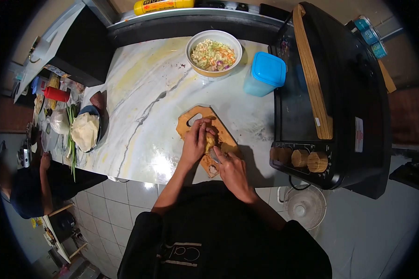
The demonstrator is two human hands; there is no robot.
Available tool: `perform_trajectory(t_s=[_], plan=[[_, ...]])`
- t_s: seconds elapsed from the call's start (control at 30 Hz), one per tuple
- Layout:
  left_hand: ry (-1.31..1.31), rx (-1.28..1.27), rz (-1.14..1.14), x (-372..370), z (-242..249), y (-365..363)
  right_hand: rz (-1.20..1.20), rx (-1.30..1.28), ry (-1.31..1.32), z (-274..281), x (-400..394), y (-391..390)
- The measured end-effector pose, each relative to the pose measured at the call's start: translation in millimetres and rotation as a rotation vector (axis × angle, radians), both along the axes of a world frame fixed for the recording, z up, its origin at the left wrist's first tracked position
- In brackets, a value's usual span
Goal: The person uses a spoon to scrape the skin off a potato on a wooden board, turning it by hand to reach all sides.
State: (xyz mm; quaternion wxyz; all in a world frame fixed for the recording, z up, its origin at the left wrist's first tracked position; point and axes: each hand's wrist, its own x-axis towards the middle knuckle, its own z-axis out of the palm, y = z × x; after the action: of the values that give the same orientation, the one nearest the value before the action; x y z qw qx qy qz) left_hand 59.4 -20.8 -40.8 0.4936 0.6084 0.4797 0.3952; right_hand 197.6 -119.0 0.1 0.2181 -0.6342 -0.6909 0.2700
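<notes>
On a wooden cutting board with a handle hole, my left hand presses its fingers around a yellow-brown piece of food. My right hand grips a knife, its blade right at the near side of that piece. Most of the knife's handle is hidden in my palm. A small pale scrap lies on the board's near end, beside the blade. Brown bits are scattered over the board around my fingers.
Beyond the board stands a white bowl of chopped vegetables, with a blue lidded container beside it. A black oven fills the right side. Leftward are a plate with pale sheets, green onions and another person.
</notes>
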Motion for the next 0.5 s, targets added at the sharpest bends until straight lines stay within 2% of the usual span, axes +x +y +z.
perform_trajectory(t_s=[0.1, 0.3, 0.4, 0.5], plan=[[-0.044, 0.021, 0.030, 3, -4, -2, -0.010, 0.132, 0.000, -1, -2, 21], [-0.062, -0.035, 0.025, 2, -1, -1, 0.041, -0.016, -0.213, 9, -6, 10], [-0.054, -0.026, -0.003, 2, -6, -2, 0.114, -0.057, -0.162, 8, 5, 1], [-0.042, -0.012, -0.010, 1, -1, 0, 0.055, -0.024, -0.049, 10, 3, 5]])
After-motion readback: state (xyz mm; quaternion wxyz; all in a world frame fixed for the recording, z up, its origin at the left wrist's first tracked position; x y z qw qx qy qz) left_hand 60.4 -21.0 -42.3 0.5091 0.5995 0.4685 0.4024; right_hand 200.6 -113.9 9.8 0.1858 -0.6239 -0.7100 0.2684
